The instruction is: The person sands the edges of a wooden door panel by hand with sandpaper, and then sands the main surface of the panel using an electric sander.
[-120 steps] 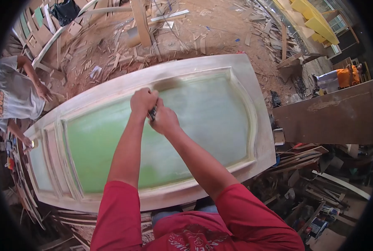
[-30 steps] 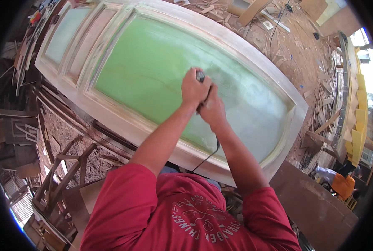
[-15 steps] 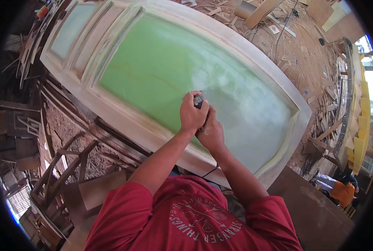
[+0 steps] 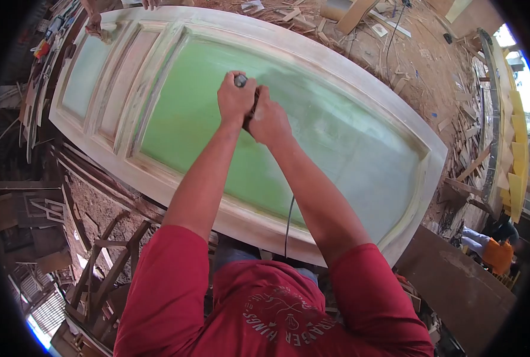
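Note:
My left hand (image 4: pixel 235 101) and my right hand (image 4: pixel 269 121) are both wrapped round a small dark corded power sander (image 4: pixel 240 80), mostly hidden under my fingers. It sits on the green field of a large wooden door panel (image 4: pixel 175 122), a bit left of the field's middle. A thin black cord (image 4: pixel 288 226) hangs from near my hands over the panel's near edge. To the right of my hands the green surface is whitish and dusty; on the left it stays bright green.
At the far left end, another person's hand (image 4: pixel 94 25) holds a pale pad or cloth on the door, and their other hand rests on its edge. Wood scraps (image 4: pixel 360 50) litter the ground beyond. A person in orange (image 4: pixel 498 254) is at the right. A brown board (image 4: pixel 455 268) lies nearby.
Both my hands have moved the sander up and left across the green field. Another person's hands have come into view at the door's far left end.

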{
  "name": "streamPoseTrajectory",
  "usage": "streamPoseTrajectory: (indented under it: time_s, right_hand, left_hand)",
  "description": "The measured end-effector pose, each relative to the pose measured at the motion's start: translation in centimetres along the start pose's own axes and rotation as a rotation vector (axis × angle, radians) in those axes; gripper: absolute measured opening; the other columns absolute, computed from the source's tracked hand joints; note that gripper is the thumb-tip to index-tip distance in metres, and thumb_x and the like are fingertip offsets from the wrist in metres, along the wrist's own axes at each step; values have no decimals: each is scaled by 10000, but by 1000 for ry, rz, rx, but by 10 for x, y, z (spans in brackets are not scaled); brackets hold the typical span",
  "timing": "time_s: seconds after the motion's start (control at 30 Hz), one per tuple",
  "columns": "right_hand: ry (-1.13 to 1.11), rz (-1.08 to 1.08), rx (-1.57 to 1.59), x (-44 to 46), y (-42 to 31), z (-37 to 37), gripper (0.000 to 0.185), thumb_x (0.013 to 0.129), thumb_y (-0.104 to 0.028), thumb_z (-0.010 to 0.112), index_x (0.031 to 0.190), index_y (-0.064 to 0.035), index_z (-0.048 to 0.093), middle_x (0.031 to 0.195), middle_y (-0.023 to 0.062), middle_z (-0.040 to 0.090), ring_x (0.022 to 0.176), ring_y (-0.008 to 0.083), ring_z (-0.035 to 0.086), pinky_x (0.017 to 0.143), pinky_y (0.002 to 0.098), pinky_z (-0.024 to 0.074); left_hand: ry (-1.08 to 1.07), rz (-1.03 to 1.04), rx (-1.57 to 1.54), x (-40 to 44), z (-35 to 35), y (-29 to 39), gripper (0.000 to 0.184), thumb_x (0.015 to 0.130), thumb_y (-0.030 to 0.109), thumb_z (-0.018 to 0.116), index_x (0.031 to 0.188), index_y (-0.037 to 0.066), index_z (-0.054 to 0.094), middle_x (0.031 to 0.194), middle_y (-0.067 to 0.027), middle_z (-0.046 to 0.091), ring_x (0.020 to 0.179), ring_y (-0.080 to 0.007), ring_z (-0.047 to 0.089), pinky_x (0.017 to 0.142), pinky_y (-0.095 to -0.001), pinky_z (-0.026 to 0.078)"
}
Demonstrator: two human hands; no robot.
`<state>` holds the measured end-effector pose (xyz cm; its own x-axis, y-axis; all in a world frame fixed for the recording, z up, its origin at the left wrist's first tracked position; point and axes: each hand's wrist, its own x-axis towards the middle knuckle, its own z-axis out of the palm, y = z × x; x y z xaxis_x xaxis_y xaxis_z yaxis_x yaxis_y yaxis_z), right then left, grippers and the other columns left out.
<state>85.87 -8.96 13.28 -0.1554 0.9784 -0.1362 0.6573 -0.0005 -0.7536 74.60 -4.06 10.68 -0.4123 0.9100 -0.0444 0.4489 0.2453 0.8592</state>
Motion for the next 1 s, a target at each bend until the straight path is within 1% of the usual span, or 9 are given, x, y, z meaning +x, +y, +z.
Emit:
streamPoseTrajectory:
  time_s: [0.13,0.27,0.4,0.47,0.6,0.73,0.83,0.93,1.0]
  right_hand:
    - [-18,24,-22,24,-11,2,709,881,-287,826,1397,0,433,1126,326,753,1054,540,721,900,604,580]
    - [-63,63,20,-2,-8,-1,730,886,-300,826,1413,-8,415,1091,336,756,1018,552,723,880,618,578]
    - [-67,95,-14,-68,5,-14,750,895,-300,819,1441,-17,390,1052,336,757,976,565,722,832,629,573]
    - [-80,120,-29,-108,13,-22,757,900,-290,816,1457,-22,380,1045,334,756,967,565,722,810,629,571]
    - [-66,121,-32,-189,41,-32,779,903,-241,817,1499,-34,360,1071,319,757,968,554,727,792,612,576]
    - [-18,103,21,-250,53,-33,818,895,-188,820,1544,-52,341,1135,294,759,993,541,732,804,583,590]
    - [-17,111,74,-254,49,-25,834,889,-190,825,1557,-61,342,1173,287,754,1026,533,731,825,575,594]
    - [-96,172,29,-220,35,-17,826,894,-208,823,1555,-61,352,1200,300,744,1051,535,725,837,584,591]
    - [-82,96,17,-186,29,-6,834,883,-204,829,1545,-49,346,1129,310,752,1006,550,723,822,592,585]
  left_hand:
    - [-4,-10,41,29,-4,0,429,855,344,745,1162,44,738,1073,-210,794,990,-379,772,933,-450,601]
    - [-28,-32,-47,-2,-7,2,441,850,329,761,1167,23,732,1072,-217,792,989,-385,771,930,-453,601]
    - [-25,-23,-107,-71,2,-5,399,879,308,762,1156,24,721,1086,-220,776,999,-401,753,924,-468,592]
    - [-18,15,-118,-114,5,-7,383,899,297,776,1154,18,713,1060,-204,773,975,-352,754,915,-445,590]
    - [-19,68,-71,-201,13,-14,354,915,275,753,1159,24,697,1112,-227,748,1038,-407,725,957,-478,570]
    - [-48,110,-137,-265,6,-16,351,922,240,752,1185,15,691,1122,-211,739,1067,-406,714,982,-475,561]
    - [-37,104,-158,-264,-2,-19,348,924,223,757,1190,8,693,1120,-206,743,1059,-400,716,977,-468,564]
    - [-11,61,-178,-234,-11,-23,347,925,223,764,1189,7,701,1122,-203,751,1039,-377,726,959,-453,572]
    - [14,32,-174,-198,-16,-27,349,923,231,771,1184,9,708,1117,-200,758,1018,-355,733,944,-441,578]
